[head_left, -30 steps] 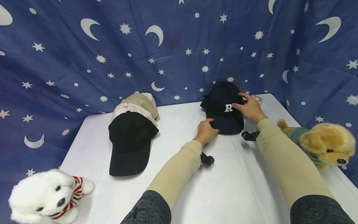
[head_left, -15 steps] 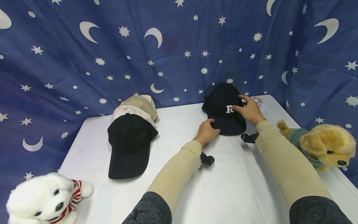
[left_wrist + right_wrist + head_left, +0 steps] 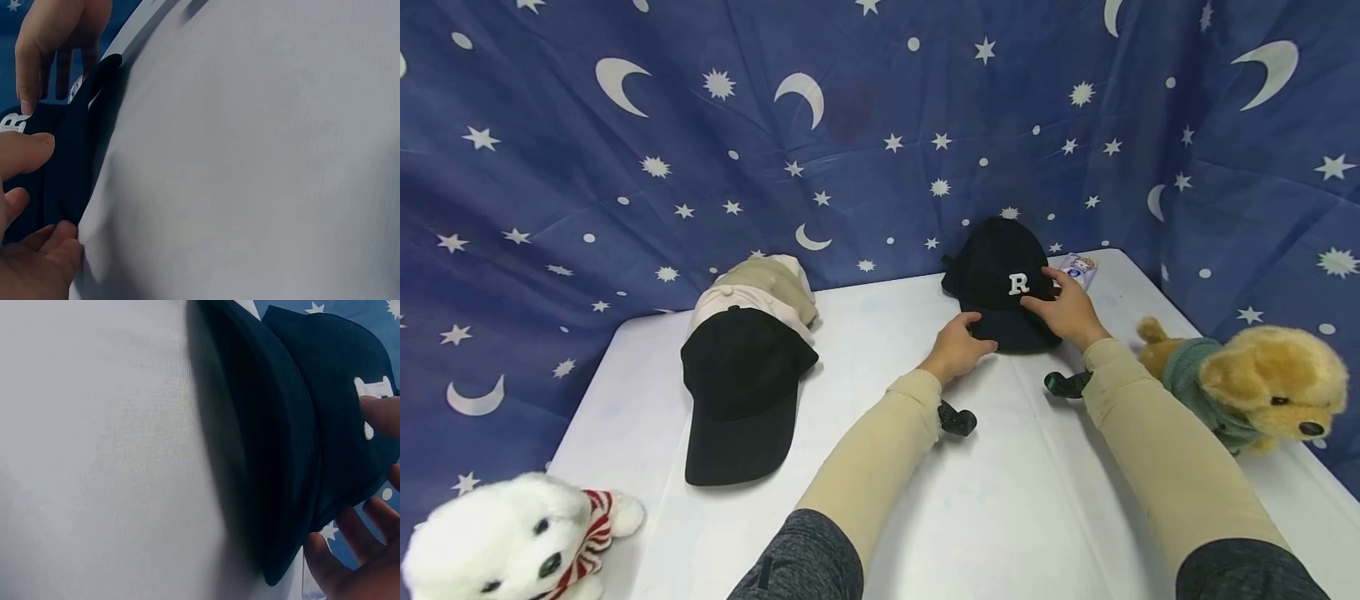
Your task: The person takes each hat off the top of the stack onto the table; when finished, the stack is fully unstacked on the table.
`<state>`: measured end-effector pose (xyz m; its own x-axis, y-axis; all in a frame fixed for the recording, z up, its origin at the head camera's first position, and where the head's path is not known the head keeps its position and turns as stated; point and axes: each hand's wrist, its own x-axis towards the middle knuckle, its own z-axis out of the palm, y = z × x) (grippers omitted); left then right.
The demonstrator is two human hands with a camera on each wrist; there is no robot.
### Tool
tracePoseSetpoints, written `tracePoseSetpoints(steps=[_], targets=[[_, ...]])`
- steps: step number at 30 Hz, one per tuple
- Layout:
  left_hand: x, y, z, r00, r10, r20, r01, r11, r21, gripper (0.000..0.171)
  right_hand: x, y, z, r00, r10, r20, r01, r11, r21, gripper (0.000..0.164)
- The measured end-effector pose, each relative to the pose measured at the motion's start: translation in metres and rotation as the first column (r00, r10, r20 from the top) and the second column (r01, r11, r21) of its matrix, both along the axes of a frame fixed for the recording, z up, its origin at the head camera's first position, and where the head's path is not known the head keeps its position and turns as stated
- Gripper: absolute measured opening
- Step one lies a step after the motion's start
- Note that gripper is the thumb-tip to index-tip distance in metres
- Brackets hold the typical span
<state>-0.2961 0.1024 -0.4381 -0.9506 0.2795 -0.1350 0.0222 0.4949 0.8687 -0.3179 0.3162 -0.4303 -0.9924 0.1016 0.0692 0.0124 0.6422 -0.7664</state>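
Note:
A black baseball cap (image 3: 991, 258) with a white letter R on its front sits at the back right of the table, brim toward me. My left hand (image 3: 957, 348) holds the left side of its brim; in the left wrist view the thumb (image 3: 28, 153) lies over it and the fingertips (image 3: 61, 236) are at the edge. On the other side, my right hand (image 3: 1067, 310) grips the crown, its thumb by the letter. The right wrist view has its fingers (image 3: 353, 540) bent along the cap's lower side.
A second black cap (image 3: 741, 375) lies at left in front of pale and beige caps (image 3: 775, 279). A white plush dog (image 3: 497, 533) sits front left, a tan plush dog (image 3: 1270, 375) at right. A small purple printed packet (image 3: 1078, 268) lies behind my right hand. A starry curtain (image 3: 850, 100) backs the white table (image 3: 1000, 500).
The cap with the letter has shifted slightly right, its brim swinging right. Both hands stay on it. More of the packet behind shows. The head view has shifted a little.

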Motion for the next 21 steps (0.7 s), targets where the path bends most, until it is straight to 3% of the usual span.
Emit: tracePoseSetpoints(steps=[11, 21], targets=[[0.0, 0.015, -0.004, 0.999, 0.012, 0.042, -0.017, 0.993, 0.116, 0.058, 0.006, 0.007, -0.002, 0.998, -0.046, 0.033, 0.045, 0.998, 0.032, 0.084], [-0.005, 0.02, -0.004, 1.0, -0.015, 0.027, 0.011, 0.992, 0.123, 0.057, 0.009, 0.011, -0.009, 0.997, -0.042, 0.058, 0.039, 0.998, 0.056, 0.086]])
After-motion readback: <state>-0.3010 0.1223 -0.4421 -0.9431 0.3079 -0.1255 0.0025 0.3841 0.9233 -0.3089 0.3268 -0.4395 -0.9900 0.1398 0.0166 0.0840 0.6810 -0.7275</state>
